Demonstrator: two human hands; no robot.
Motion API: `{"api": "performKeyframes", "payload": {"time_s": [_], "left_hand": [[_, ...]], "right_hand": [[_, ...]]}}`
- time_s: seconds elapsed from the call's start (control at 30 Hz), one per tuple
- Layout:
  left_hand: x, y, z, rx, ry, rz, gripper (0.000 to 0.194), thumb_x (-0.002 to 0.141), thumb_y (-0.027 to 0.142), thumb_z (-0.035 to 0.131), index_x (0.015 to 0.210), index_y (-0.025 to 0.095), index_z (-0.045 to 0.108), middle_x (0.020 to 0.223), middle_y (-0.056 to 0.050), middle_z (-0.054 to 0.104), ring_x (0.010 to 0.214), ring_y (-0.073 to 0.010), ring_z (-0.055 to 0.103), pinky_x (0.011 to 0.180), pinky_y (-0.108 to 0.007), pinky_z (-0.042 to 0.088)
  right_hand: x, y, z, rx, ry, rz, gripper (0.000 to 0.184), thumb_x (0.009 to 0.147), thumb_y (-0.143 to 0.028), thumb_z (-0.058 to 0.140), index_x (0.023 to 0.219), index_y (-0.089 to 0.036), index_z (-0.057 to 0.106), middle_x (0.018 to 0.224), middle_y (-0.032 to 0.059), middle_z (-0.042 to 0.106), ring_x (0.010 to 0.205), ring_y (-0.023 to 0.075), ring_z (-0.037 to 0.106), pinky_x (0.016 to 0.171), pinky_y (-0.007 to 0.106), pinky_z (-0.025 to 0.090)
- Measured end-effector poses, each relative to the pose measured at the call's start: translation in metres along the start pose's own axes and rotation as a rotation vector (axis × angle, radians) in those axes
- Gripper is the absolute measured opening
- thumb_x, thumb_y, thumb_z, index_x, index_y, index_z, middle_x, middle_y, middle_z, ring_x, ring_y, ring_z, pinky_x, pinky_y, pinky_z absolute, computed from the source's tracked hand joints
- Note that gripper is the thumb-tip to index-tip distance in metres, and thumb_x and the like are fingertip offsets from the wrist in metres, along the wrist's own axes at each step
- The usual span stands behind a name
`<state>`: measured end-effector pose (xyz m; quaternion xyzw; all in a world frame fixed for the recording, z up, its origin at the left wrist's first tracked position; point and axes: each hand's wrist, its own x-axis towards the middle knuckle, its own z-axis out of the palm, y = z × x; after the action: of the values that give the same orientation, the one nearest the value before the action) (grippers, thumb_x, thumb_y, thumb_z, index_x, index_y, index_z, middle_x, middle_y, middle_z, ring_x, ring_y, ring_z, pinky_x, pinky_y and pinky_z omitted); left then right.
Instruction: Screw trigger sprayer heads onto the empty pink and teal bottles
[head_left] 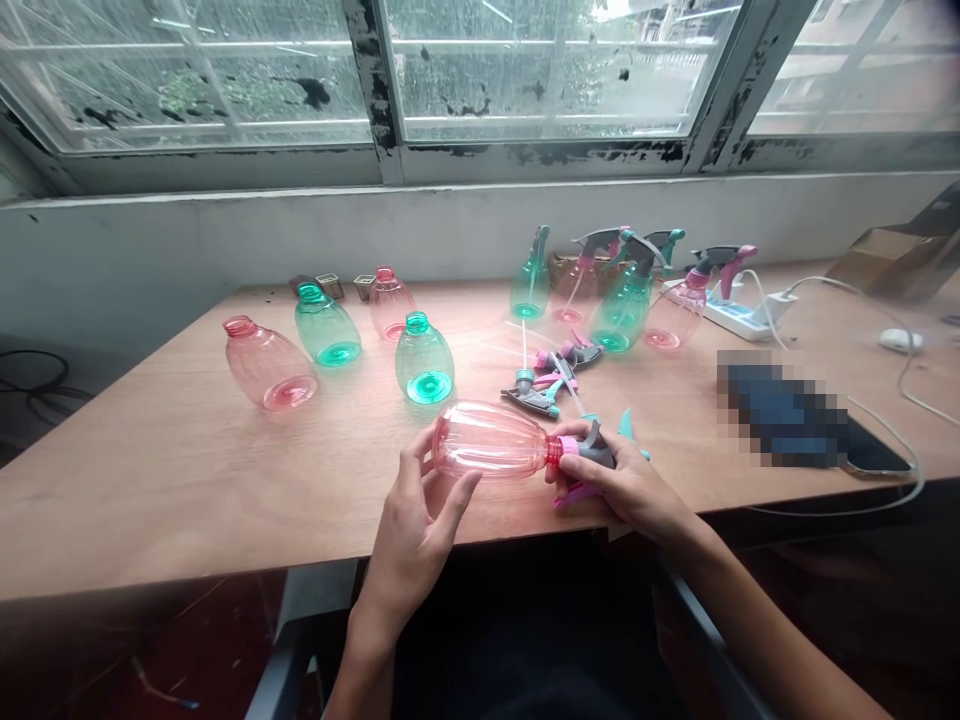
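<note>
A clear pink bottle (491, 440) lies sideways in front of me, its base to the left and its neck to the right. My left hand (427, 505) is closed around the base end, thumb on the near side. At the neck, a grey and pink trigger spray head (592, 450) sits against the threads, with my right hand (611, 480) closed on it. Whether the collar is screwed tight cannot be seen. Just beyond lie several loose spray heads (532, 395) with straws. A teal trigger (628, 428) shows behind my right hand.
Headless bottles stand on the left: a tilted pink one (266, 365), a green one (424, 360) and others. Bottles with spray heads, including a green one (624, 305), stand at the back. A power strip (739, 315), cables and a phone (874, 445) lie on the right.
</note>
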<state>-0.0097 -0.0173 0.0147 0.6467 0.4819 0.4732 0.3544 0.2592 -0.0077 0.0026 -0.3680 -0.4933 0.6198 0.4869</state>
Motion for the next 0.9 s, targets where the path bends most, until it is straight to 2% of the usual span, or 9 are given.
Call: {"api": "performKeyframes", "payload": {"time_s": [0.17,0.27,0.43,0.5,0.6,0.7,0.8,0.9], "left_hand": [[0.003,-0.005,0.001,0.066,0.017,0.11,0.06,0.103,0.042,0.066,0.159,0.036,0.043,0.169,-0.01,0.046,0.14,-0.0291,0.063,0.116,-0.047,0.056],[0.004,-0.01,0.001,0.094,0.051,0.171,0.061,0.101,0.04,0.07,0.157,0.039,0.045,0.164,-0.007,0.052,0.137,-0.0273,0.065,0.115,-0.045,0.057],[0.003,-0.011,-0.001,0.125,0.069,0.144,0.074,0.089,0.049,0.084,0.152,0.035,0.047,0.155,-0.008,0.061,0.139,-0.0293,0.064,0.122,-0.05,0.051],[0.001,-0.008,-0.001,0.07,0.06,0.111,0.067,0.093,0.052,0.079,0.149,0.032,0.049,0.157,-0.01,0.059,0.143,-0.0302,0.061,0.122,-0.051,0.05],[0.0,-0.003,0.001,-0.082,0.074,0.035,0.047,0.1,0.056,0.066,0.136,0.026,0.057,0.163,-0.013,0.053,0.138,-0.0301,0.066,0.113,-0.048,0.058],[0.001,-0.002,0.003,-0.138,0.103,0.005,0.041,0.101,0.054,0.066,0.125,0.023,0.06,0.163,-0.015,0.053,0.133,-0.0302,0.069,0.109,-0.047,0.062],[0.003,-0.005,0.002,-0.116,0.1,0.056,0.036,0.1,0.046,0.071,0.128,0.025,0.063,0.161,-0.012,0.056,0.135,-0.028,0.068,0.11,-0.044,0.062],[0.005,-0.009,0.0,-0.093,0.137,0.176,0.037,0.1,0.033,0.073,0.135,0.033,0.064,0.16,-0.005,0.058,0.138,-0.0234,0.065,0.109,-0.036,0.061]], "right_hand": [[0.001,0.002,0.0,0.006,0.006,0.001,0.036,0.095,-0.036,0.085,0.122,-0.02,0.068,0.09,0.0032,0.08,0.077,0.0193,0.078,0.075,0.033,0.067],[0.0,0.002,0.001,0.001,0.011,-0.003,0.035,0.095,-0.036,0.085,0.119,-0.02,0.068,0.09,0.0036,0.079,0.076,0.0191,0.077,0.075,0.033,0.066],[0.0,0.0,0.002,-0.003,-0.002,-0.017,0.031,0.096,-0.036,0.084,0.117,-0.02,0.068,0.09,0.0034,0.079,0.074,0.0181,0.077,0.074,0.031,0.065],[0.0,0.0,0.002,-0.001,-0.006,-0.02,0.031,0.096,-0.036,0.084,0.118,-0.021,0.067,0.09,0.0033,0.08,0.075,0.0179,0.077,0.074,0.031,0.065],[0.001,0.002,0.001,0.003,-0.013,-0.027,0.03,0.097,-0.036,0.083,0.118,-0.021,0.067,0.091,0.0036,0.081,0.075,0.0177,0.076,0.074,0.031,0.065],[0.001,0.003,0.0,-0.001,-0.014,-0.025,0.029,0.098,-0.036,0.082,0.116,-0.02,0.066,0.091,0.0044,0.081,0.075,0.018,0.077,0.074,0.032,0.065],[0.001,0.004,0.0,0.002,-0.012,-0.019,0.027,0.098,-0.036,0.082,0.114,-0.02,0.066,0.091,0.004,0.081,0.075,0.0179,0.077,0.074,0.031,0.065],[0.001,0.004,0.0,-0.007,-0.007,-0.029,0.026,0.098,-0.036,0.082,0.113,-0.021,0.067,0.093,0.004,0.081,0.077,0.0181,0.076,0.075,0.031,0.065]]}}
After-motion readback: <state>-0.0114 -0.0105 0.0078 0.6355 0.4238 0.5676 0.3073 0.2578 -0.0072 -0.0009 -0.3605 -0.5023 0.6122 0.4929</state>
